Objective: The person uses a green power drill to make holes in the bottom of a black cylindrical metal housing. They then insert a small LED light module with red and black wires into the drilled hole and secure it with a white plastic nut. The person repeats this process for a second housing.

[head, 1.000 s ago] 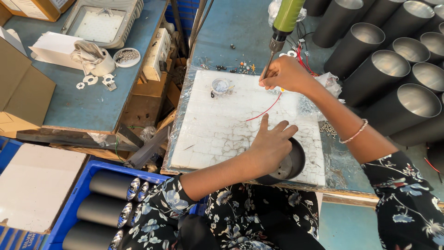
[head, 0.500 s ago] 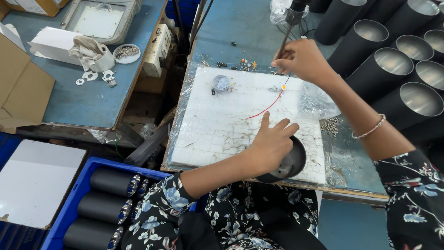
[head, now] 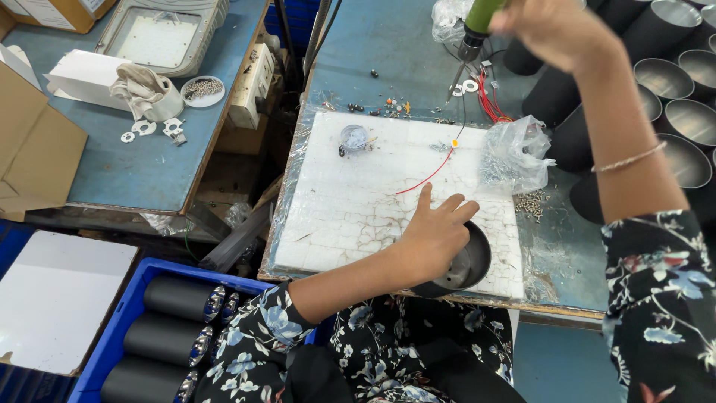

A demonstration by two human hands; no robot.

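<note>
Two hands are at work over the white foam pad (head: pixel 350 209) on the blue bench (head: pixel 388 45). The left hand (head: pixel 432 235) lies over the rim of a black cylindrical lamp housing (head: pixel 466 265) that stands at the pad's near right corner, fingers spread and lightly curled on its edge, thumb pointing up the pad; it has kept that hold since half a second ago. The right hand (head: pixel 556 30) is closed around the green electric screwdriver (head: pixel 477 22), whose bit points down at the washers on the bench. Earlier this hand was low, with its fingertips at the yellow end of the red wire (head: pixel 429 175); now it has risen well clear toward the top edge of the view, and the wire lies loose on the pad just beyond the left fingers. A small round clear cap (head: pixel 353 138) sits near the pad's far edge. To the right lie a clear plastic bag of screws (head: pixel 514 153) and rows of black housings (head: pixel 686 119); a blue crate (head: pixel 119 328) of finished ones stands at lower left.
</note>
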